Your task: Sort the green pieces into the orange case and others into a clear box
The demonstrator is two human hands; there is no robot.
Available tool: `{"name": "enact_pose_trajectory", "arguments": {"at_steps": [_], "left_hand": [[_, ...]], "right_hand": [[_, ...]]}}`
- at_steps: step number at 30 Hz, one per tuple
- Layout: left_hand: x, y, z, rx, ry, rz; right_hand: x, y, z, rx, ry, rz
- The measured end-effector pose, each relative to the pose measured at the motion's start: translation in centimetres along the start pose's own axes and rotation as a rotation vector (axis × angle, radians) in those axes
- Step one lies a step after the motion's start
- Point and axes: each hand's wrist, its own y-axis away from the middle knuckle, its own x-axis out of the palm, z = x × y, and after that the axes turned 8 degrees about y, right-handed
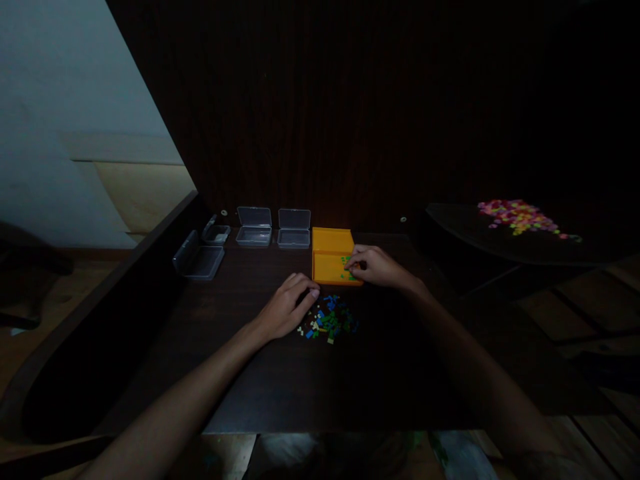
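An opened yellow box (327,268) lies on the dark tabletop, its lid leaning back, with several small green bricks (345,260) inside at the right. My right hand (373,265) reaches over the box's right side, thumb and fingers pinched together just above the green bricks; whatever the pinch holds is too small to make out. Beside the box's front left corner rests my left hand (293,303), fingers curled and the thumb near the index fingertip. It borders a loose pile of tiny blue, green and cream bricks (331,320). The space under its fingers is hidden.
Clear plastic boxes with raised lids (254,235) stand along the back left of the table (260,393). A dark raised side panel (100,313) bounds the left. On a dark rounded surface (460,230) at the right lies a heap of pink and yellow pieces (523,217).
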Motion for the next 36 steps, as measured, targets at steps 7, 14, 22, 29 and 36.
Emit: {"name": "enact_pose_trajectory", "arguments": {"at_steps": [7, 14, 22, 29, 36], "left_hand": [[0.1, 0.0, -0.1, 0.002, 0.001, 0.0], [0.0, -0.1, -0.3, 0.009, -0.007, 0.023], [-0.1, 0.0, -0.2, 0.019, -0.029, 0.035], [-0.3, -0.1, -0.1, 0.023, -0.029, 0.024], [-0.4, -0.1, 0.3, 0.037, -0.04, -0.001]], "right_hand": [[0.5, -0.5, 0.9, -0.02, 0.09, 0.08], [0.5, -1.0, 1.4, 0.002, 0.125, 0.126], [0.3, -0.8, 1.4, -0.009, 0.172, 0.148], [0.4, -0.8, 1.6, -0.034, 0.188, 0.132], [0.6, -1.1, 2.0, -0.048, 0.007, 0.062]]}}
